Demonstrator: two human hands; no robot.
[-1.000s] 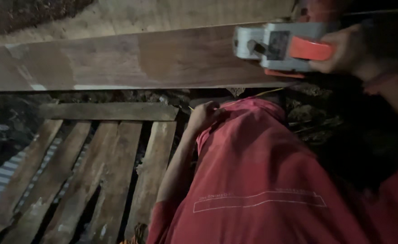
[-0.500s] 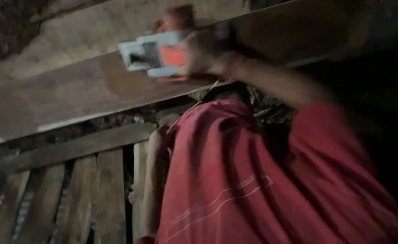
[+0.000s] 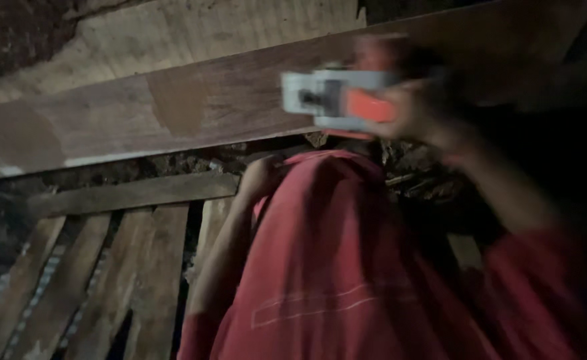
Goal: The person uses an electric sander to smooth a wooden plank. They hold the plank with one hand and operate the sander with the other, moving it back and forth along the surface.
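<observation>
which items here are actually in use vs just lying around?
In use:
- grey and orange hand-held power planer, gripped by the right hand
- long brown wooden plank under the planer
- left hand, low by the plank's underside; what it touches is unclear

Lying about:
- weathered wooden slats below
- crosswise wooden board
- pale rough timber slab behind
</observation>
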